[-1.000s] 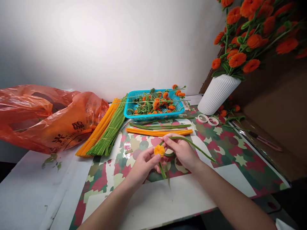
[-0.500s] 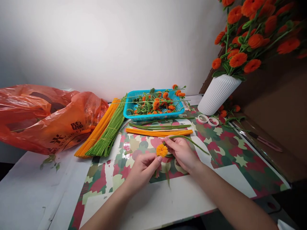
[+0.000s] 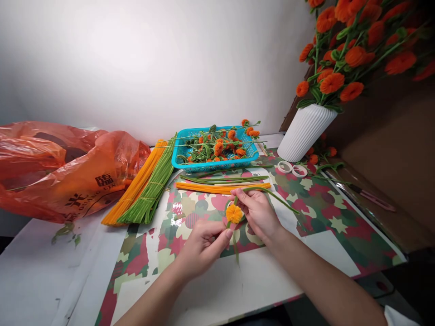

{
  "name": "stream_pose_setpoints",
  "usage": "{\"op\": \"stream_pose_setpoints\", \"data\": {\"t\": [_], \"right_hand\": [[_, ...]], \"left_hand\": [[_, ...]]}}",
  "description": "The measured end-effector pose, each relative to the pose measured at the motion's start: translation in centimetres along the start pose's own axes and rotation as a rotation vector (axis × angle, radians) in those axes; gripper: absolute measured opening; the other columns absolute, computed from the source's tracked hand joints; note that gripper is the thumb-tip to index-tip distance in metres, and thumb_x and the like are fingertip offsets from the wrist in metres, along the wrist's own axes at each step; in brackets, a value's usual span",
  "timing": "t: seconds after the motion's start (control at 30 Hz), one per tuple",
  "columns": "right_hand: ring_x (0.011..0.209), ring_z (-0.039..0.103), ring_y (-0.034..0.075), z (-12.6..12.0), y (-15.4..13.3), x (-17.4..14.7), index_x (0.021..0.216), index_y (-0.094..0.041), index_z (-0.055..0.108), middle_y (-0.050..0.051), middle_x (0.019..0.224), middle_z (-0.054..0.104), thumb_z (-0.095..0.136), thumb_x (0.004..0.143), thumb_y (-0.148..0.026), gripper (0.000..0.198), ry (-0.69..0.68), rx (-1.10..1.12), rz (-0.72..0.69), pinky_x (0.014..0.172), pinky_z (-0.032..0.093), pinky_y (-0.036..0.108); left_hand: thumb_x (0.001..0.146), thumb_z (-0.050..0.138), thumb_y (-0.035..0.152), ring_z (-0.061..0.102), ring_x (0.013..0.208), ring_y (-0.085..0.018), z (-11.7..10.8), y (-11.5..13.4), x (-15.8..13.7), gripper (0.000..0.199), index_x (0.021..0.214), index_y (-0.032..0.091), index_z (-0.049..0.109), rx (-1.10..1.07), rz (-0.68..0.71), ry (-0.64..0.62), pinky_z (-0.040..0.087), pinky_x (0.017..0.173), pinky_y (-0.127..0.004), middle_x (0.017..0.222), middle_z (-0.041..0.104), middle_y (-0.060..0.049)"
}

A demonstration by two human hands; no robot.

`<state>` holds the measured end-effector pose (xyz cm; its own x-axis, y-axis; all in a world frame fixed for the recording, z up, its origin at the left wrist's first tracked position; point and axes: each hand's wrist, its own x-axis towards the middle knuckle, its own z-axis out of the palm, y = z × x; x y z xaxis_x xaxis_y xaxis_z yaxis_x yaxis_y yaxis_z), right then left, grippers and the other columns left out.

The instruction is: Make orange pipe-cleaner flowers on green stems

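Between my hands is a small yellow-orange pipe-cleaner flower (image 3: 234,213) with green pipe cleaners running out of it. My left hand (image 3: 208,244) pinches a green strand just below the bloom, thumb against finger. Above and to the right, my right hand (image 3: 258,213) grips a green pipe cleaner (image 3: 280,199) whose long end arcs away to the right. Another thin green end hangs under the flower. Just beyond my hands lie a row of orange pipe cleaners (image 3: 204,187) and some green pipe cleaners (image 3: 210,179).
A blue basket (image 3: 217,168) of orange flowers stands at the back. Left of it lie orange and green pipe-cleaner bundles (image 3: 144,199) and an orange plastic bag (image 3: 84,181). A white vase (image 3: 306,131) of flowers, two tape rolls (image 3: 299,170) and pink-handled scissors (image 3: 377,200) are at right.
The flower has turned and sits slightly further right. My left fingers have moved down from its edge to the green strand below it. The right hand still grips the green pipe cleaner.
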<state>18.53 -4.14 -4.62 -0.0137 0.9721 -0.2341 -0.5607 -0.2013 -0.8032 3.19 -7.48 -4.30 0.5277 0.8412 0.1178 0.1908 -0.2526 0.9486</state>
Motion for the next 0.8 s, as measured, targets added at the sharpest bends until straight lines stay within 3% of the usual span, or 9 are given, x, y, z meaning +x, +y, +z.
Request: {"op": "stream_pose_setpoints", "data": {"t": [0.1, 0.2, 0.33, 0.4, 0.53, 0.67, 0.8], "right_hand": [[0.056, 0.056, 0.009, -0.2, -0.1, 0.3, 0.066, -0.015, 0.07, 0.0, 0.062, 0.066, 0.083, 0.061, -0.045, 0.033, -0.018, -0.023, -0.013, 0.063, 0.05, 0.023], [0.061, 0.059, 0.01, -0.6, -0.3, 0.3, 0.069, -0.016, 0.07, 0.001, 0.068, 0.066, 0.08, 0.066, -0.044, 0.03, -0.142, -0.075, 0.028, 0.064, 0.051, 0.024], [0.075, 0.063, 0.014, -0.8, -0.5, -0.5, 0.094, -0.02, 0.071, 0.003, 0.088, 0.067, 0.075, 0.073, -0.044, 0.033, -0.393, -0.189, 0.184, 0.065, 0.051, 0.024], [0.08, 0.063, 0.015, -0.7, -0.6, -1.0, 0.101, -0.022, 0.069, 0.003, 0.092, 0.066, 0.078, 0.07, -0.038, 0.036, -0.438, -0.308, 0.181, 0.067, 0.051, 0.024], [0.061, 0.056, 0.009, -0.7, -0.9, -1.2, 0.083, -0.018, 0.068, -0.002, 0.071, 0.061, 0.075, 0.073, -0.034, 0.02, -0.418, -0.46, 0.142, 0.054, 0.044, 0.019], [0.046, 0.052, 0.008, -1.1, -1.0, -0.9, 0.076, -0.016, 0.061, -0.004, 0.058, 0.059, 0.071, 0.075, -0.036, 0.022, -0.532, -0.428, 0.252, 0.043, 0.041, 0.018], [0.043, 0.051, 0.007, -1.1, -0.8, -0.9, 0.074, -0.016, 0.06, -0.005, 0.052, 0.058, 0.072, 0.074, -0.035, 0.022, -0.495, -0.355, 0.221, 0.042, 0.041, 0.017]], "left_hand": [[0.093, 0.042, 0.026, 0.035, 0.043, -0.007, 0.0, 0.2, -0.1, 0.041, 0.053, 0.017, 0.043, 0.028, 0.013, -0.017, 0.027, 0.045, -0.022, 0.046, 0.038, 0.005], [0.094, 0.042, 0.029, 0.039, 0.044, -0.008, 0.0, 0.1, -0.4, 0.041, 0.054, 0.018, 0.045, 0.04, -0.014, -0.015, 0.03, 0.047, -0.022, 0.046, 0.043, 0.004], [0.093, 0.044, 0.035, 0.042, 0.042, -0.009, 0.1, -0.4, -0.4, 0.042, 0.055, 0.018, 0.048, 0.016, -0.092, 0.108, 0.032, 0.045, -0.021, 0.044, 0.047, 0.003], [0.092, 0.044, 0.038, 0.043, 0.041, -0.01, 0.1, -0.6, -0.4, 0.042, 0.055, 0.018, 0.05, -0.012, -0.138, 0.128, 0.032, 0.043, -0.021, 0.043, 0.047, 0.002], [0.09, 0.046, 0.037, 0.041, 0.039, -0.009, 0.1, -0.3, -0.3, 0.042, 0.053, 0.017, 0.052, -0.009, -0.197, 0.08, 0.032, 0.041, -0.021, 0.043, 0.047, 0.002], [0.09, 0.045, 0.037, 0.046, 0.04, -0.01, -0.1, 0.1, -0.4, 0.043, 0.053, 0.017, 0.052, -0.022, -0.226, -0.005, 0.035, 0.043, -0.021, 0.045, 0.051, 0.0], [0.09, 0.044, 0.039, 0.042, 0.037, -0.009, -0.5, 0.0, -0.5, 0.044, 0.052, 0.018, 0.049, -0.048, -0.207, -0.012, 0.033, 0.042, -0.021, 0.04, 0.045, 0.002]]}}
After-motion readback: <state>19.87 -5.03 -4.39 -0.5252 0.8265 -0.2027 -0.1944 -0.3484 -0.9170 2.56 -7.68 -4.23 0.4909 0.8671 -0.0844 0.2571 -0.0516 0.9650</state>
